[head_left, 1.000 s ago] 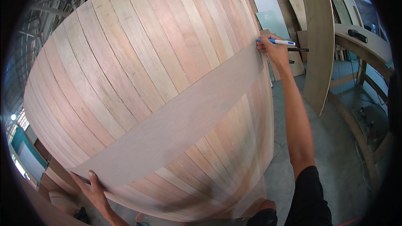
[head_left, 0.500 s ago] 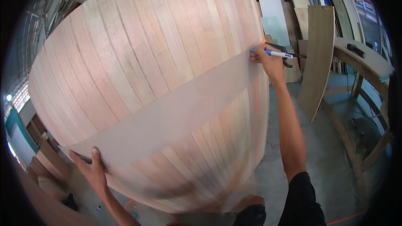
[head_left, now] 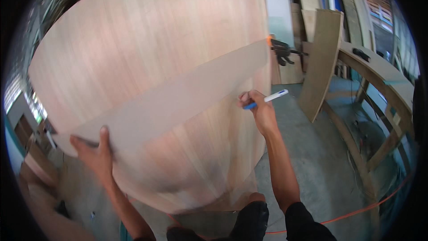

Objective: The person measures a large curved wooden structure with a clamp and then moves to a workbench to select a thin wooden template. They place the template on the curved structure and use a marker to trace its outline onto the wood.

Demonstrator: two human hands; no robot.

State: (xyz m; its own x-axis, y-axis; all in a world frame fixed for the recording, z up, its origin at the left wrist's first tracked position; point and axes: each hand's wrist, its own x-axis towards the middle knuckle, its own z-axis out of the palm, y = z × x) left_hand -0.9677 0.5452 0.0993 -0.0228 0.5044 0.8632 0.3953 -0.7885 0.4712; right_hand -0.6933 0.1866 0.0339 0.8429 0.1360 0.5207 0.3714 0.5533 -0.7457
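Pressing a long, pale, thin wooden strip (head_left: 178, 102) against a big curved panel of light wooden planks (head_left: 147, 49), my left hand (head_left: 96, 154) lies flat on the strip's lower left end, fingers (head_left: 104, 136) spread and released, clamping nothing. The strip runs diagonally up to the right across the panel, its far end reaching the panel's right edge. My right hand (head_left: 261, 109) sits just below the strip near that edge, fingers clenched around a white marker pen with a blue cap (head_left: 267, 99), the pen lying nearly level with its white barrel pointing right, away from the panel. I cannot tell whether the pen's blue end touches the wood; the picture is blurred by motion.

The panel fills most of my view and blocks what lies behind it. Right of it, a tall tan plywood board (head_left: 323, 62) leans upright, and beyond that a curved wooden frame of beams (head_left: 379, 76) stands on the grey concrete floor (head_left: 321, 169). An orange cable (head_left: 356, 212) trails across that floor. A dark clamp-like tool (head_left: 283, 53) shows just past the panel's right edge, near the strip's upper end. My dark-clad knees (head_left: 249, 216) show at the lower edge, below the panel.
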